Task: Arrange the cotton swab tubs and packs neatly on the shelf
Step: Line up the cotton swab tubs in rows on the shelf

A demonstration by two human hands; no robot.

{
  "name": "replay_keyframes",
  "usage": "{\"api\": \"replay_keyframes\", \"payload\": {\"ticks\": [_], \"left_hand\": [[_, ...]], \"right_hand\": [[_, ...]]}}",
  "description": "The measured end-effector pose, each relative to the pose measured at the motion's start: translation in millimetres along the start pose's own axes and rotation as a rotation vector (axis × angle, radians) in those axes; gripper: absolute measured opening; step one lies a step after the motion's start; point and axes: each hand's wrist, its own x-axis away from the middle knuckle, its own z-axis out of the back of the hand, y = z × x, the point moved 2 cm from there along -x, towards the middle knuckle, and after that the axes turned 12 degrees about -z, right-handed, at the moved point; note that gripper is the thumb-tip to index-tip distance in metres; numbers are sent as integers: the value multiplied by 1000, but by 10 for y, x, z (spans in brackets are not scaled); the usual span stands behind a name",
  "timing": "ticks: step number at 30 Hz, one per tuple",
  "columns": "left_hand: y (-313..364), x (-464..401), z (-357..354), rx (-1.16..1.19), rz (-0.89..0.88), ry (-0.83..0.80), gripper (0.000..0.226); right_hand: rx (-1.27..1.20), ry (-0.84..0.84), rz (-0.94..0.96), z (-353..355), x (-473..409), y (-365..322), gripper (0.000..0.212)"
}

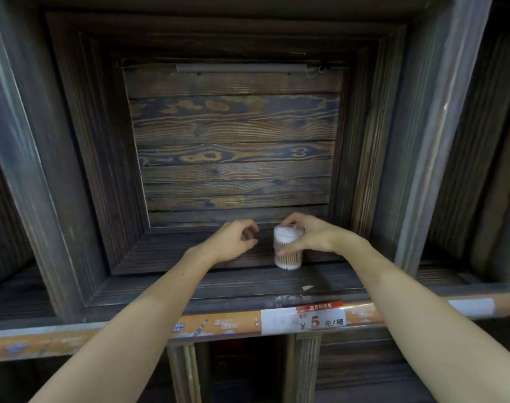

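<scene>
Right now: right hand (309, 235) grasping clear cylindrical plastic tub of cotton swabs (288, 251), upright on dark wooden shelf (218, 279), right of centre; left hand (236, 241) loosely curled, empty. Risk: tipping w/ clumsy release.

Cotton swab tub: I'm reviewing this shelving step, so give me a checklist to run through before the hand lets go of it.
1. Cotton swab tub upright on the wooden shelf: ok.
2. Right hand has a secure grip round the tub: ok.
3. Left hand clear of the tub, holding nothing: ok.
4. Lid fully closed: cannot tell.
5. Tub lined up above the price tag: ok.
6. Other tubs and packs in place: not ok, none visible.
</scene>
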Motion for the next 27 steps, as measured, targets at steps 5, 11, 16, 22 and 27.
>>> {"api": "replay_keyframes", "payload": {"ticks": [5, 11, 16, 22, 27], "left_hand": [[63, 8, 0, 63, 23, -14, 29], [163, -26, -64, 230, 46, 24, 24], [279, -36, -126, 321, -15, 45, 25], [422, -48, -178, 356, -144, -102, 28], [721, 18, -288, 446, -293, -219, 42]], "right_hand": [[55, 52, 57, -4, -17, 2, 74], [102, 126, 87, -16, -4, 50, 59], [117, 220, 83, -19, 140, 20, 63], [91, 319, -37, -22, 626, 97, 58], [103, 425, -241, -70, 1177, 173, 66]]}}
